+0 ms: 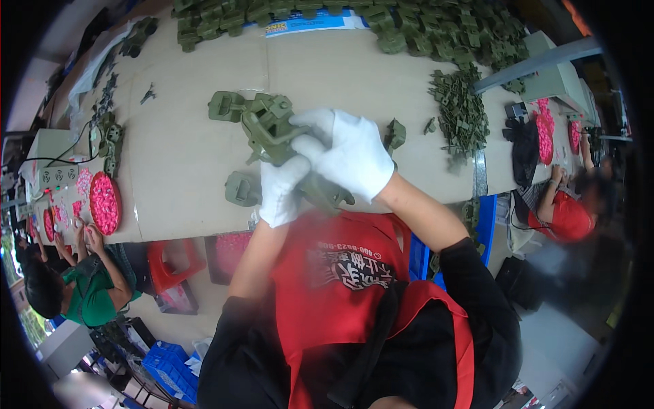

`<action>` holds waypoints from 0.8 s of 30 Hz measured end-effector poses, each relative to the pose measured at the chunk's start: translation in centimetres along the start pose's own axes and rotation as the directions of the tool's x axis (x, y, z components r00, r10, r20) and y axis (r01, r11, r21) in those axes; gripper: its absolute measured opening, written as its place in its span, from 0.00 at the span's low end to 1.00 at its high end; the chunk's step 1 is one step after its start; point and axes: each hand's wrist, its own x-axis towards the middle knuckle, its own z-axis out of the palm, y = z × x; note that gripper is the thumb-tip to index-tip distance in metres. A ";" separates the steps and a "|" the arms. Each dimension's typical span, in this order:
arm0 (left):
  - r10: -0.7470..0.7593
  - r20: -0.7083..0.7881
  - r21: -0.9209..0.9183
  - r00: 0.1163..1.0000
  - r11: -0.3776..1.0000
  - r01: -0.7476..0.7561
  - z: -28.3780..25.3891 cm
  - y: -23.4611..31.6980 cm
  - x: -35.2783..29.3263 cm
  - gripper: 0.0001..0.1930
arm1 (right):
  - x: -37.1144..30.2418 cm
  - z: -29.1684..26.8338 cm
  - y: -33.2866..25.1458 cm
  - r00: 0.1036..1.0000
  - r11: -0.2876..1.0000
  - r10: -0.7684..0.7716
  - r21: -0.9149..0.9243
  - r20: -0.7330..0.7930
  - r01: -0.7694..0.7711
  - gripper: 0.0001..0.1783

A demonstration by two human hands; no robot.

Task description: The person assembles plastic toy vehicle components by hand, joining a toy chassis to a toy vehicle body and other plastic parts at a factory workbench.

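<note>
Both my hands wear white gloves and meet over the near middle of the table. Between them is an olive-green moulded plastic part (269, 129) with an open frame, like a piece of a toy vehicle. My left hand (281, 187) is closed on its near side, fingers partly hidden. My right hand (354, 150) pinches its right side with bent fingers. A green block-shaped piece (225, 107) lies at the part's upper left. Another green piece (241, 189) rests left of my left hand, and a third (394, 135) is partly behind my right hand. More green plastic (325, 194) shows below my hands.
Green parts (436, 31) are heaped along the far edge, with small green pieces (460, 112) piled at right. A grey metal bar (538, 65) crosses the upper right. At left stands a red tray (104, 203) of pink pieces. People work at left (102, 293) and right (569, 211).
</note>
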 end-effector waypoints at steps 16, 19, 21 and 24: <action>-0.056 -0.247 -0.158 0.967 0.987 0.017 1.3 0.0 -1.1 0.22 | -4.9 -0.7 2.1 0.871 0.351 0.357 0.816 0.337 -0.459 0.31; -0.590 0.080 0.922 0.803 0.351 0.166 -2.0 3.9 -4.2 0.12 | -4.4 -3.2 5.2 0.944 0.921 0.272 0.235 0.187 -0.312 0.32; -0.116 0.229 0.894 0.967 0.417 -0.161 -0.4 5.9 -6.0 0.11 | -3.9 -4.4 4.1 0.957 0.977 0.190 0.056 0.219 -0.206 0.32; -0.035 0.355 0.925 0.934 0.161 -0.345 1.5 8.1 -2.5 0.32 | -4.3 -4.5 2.3 0.944 0.997 0.080 -0.048 0.320 -0.068 0.33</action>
